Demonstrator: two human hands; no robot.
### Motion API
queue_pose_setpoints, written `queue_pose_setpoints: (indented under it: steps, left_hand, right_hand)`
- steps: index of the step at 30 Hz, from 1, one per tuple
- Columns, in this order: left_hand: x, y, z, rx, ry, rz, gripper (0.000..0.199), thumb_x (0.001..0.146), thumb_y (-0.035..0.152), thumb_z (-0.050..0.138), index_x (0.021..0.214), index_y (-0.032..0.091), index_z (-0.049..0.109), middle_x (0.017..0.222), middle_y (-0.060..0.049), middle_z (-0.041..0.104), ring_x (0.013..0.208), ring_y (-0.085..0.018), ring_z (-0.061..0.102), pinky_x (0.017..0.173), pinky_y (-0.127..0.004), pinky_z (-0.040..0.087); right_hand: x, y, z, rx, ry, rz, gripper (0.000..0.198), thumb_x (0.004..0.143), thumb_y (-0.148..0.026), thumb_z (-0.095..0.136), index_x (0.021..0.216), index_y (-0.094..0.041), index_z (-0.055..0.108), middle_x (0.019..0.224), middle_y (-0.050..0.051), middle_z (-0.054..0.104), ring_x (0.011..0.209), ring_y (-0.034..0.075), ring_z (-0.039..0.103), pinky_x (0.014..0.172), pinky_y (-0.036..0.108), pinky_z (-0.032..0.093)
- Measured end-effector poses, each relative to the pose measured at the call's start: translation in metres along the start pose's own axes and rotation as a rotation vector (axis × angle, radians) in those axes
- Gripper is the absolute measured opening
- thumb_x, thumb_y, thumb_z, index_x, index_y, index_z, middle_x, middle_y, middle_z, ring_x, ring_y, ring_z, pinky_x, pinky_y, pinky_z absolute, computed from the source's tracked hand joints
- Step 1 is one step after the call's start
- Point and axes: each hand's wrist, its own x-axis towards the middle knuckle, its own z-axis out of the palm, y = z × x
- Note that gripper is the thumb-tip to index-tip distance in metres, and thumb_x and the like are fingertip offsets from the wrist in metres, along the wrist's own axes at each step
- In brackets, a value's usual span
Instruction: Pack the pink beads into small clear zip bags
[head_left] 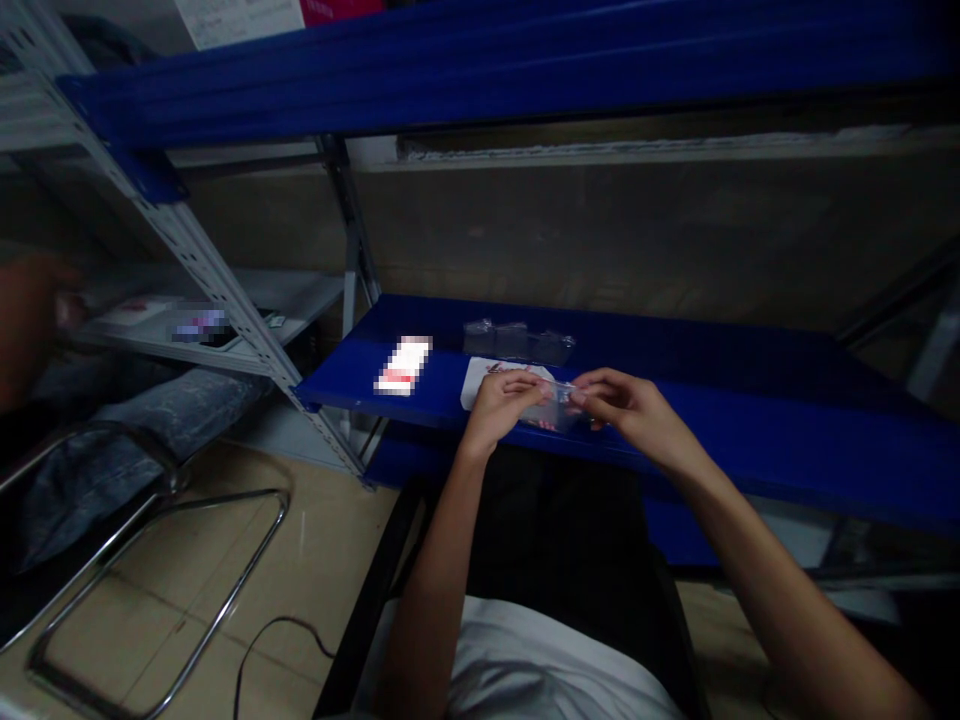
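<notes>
Pinch grips of your left hand [498,402] and right hand [624,398], both turned inward, hold what appears to be a clear bag [553,415].

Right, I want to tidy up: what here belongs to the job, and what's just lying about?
Likely the job:
clear plastic bag in left hand and right hand
flat white sheet with reddish marks
thin clear plastic packets

Probably just lying about:
bright white oblong, pixelated
thin black cable

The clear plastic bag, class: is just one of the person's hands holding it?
No, the left hand and the right hand both hold the clear plastic bag between them.
</notes>
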Motion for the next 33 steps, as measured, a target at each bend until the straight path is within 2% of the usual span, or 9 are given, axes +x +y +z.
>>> queue_pose_setpoints:
  steps: [9, 15, 20, 25, 29, 33]
  left_hand:
    - [-0.002, -0.005, 0.012, 0.080, 0.080, 0.101, 0.016, 0.073, 0.026, 0.084, 0.080, 0.014, 0.078, 0.080, -0.006, 0.078, 0.075, -0.017, 0.072, 0.077, -0.029, 0.057]
    - [-0.002, -0.010, 0.016, 0.113, 0.096, 0.164, 0.017, 0.078, 0.031, 0.082, 0.083, 0.015, 0.079, 0.083, -0.006, 0.078, 0.079, -0.017, 0.072, 0.079, -0.030, 0.057]
    - [0.000, -0.013, 0.022, 0.111, 0.042, 0.131, 0.024, 0.075, 0.035, 0.086, 0.085, 0.016, 0.077, 0.089, -0.007, 0.078, 0.084, -0.018, 0.073, 0.082, -0.030, 0.056]
    - [0.001, -0.019, 0.032, 0.066, 0.058, 0.112, 0.024, 0.075, 0.035, 0.085, 0.083, 0.016, 0.075, 0.077, -0.004, 0.074, 0.073, -0.016, 0.070, 0.074, -0.028, 0.054]
    - [0.000, -0.018, 0.038, 0.089, 0.068, 0.148, 0.018, 0.078, 0.032, 0.083, 0.084, 0.016, 0.075, 0.080, -0.003, 0.073, 0.075, -0.015, 0.068, 0.076, -0.028, 0.053]
    - [-0.002, -0.016, 0.038, 0.117, 0.082, 0.165, 0.018, 0.080, 0.032, 0.081, 0.085, 0.017, 0.075, 0.084, -0.004, 0.074, 0.078, -0.016, 0.069, 0.078, -0.028, 0.054]
  right_hand:
    - [0.002, 0.002, -0.004, -0.040, 0.067, -0.020, 0.055, 0.068, -0.071, 0.083, 0.081, -0.019, 0.070, 0.071, 0.006, 0.069, 0.058, 0.016, 0.058, 0.050, 0.027, 0.042]
    - [0.002, 0.003, -0.011, -0.146, 0.130, -0.081, 0.050, 0.074, -0.068, 0.081, 0.079, -0.019, 0.071, 0.073, 0.007, 0.070, 0.063, 0.019, 0.061, 0.058, 0.031, 0.045]
    - [-0.002, -0.005, -0.016, -0.087, 0.071, -0.075, 0.048, 0.073, -0.066, 0.082, 0.080, -0.020, 0.068, 0.072, 0.004, 0.066, 0.063, 0.017, 0.058, 0.057, 0.029, 0.046]
    - [-0.003, -0.008, -0.022, -0.022, 0.065, -0.016, 0.051, 0.069, -0.064, 0.086, 0.091, -0.020, 0.072, 0.079, 0.005, 0.070, 0.067, 0.017, 0.059, 0.055, 0.028, 0.045]
    - [-0.002, -0.004, -0.025, -0.014, 0.038, 0.024, 0.050, 0.071, -0.066, 0.085, 0.085, -0.020, 0.072, 0.076, 0.004, 0.068, 0.064, 0.016, 0.056, 0.053, 0.027, 0.041]
    - [-0.003, -0.004, -0.026, -0.014, 0.023, -0.001, 0.046, 0.075, -0.063, 0.083, 0.081, -0.019, 0.071, 0.072, 0.003, 0.066, 0.061, 0.014, 0.052, 0.053, 0.027, 0.037]
